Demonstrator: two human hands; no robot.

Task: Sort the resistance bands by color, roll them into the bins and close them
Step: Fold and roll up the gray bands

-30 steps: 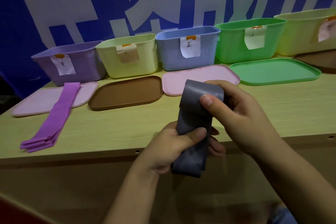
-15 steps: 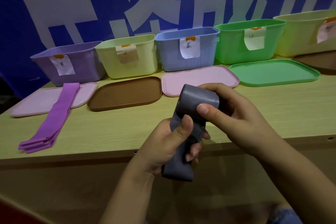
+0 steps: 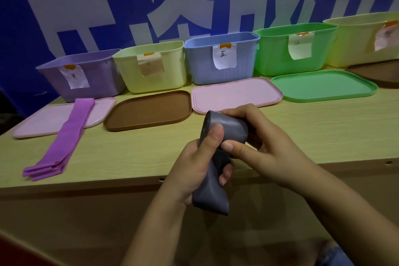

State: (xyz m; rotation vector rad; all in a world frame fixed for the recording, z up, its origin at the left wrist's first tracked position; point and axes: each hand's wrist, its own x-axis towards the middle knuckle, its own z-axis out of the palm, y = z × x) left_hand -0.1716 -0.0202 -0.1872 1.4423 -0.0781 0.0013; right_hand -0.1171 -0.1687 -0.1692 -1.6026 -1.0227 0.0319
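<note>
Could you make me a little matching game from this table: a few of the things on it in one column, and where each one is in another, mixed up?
Things:
1. grey band
2. purple band
3. brown lid
4. green lid

Places:
A. lying flat in front of the green bin
B. held in both hands, partly rolled, over the table's front edge
C. lying flat in front of the pale yellow bin second from left
D. stretched out with its far end on the pink lid at far left

Pairs: 1-B, 2-D, 3-C, 4-A
</note>
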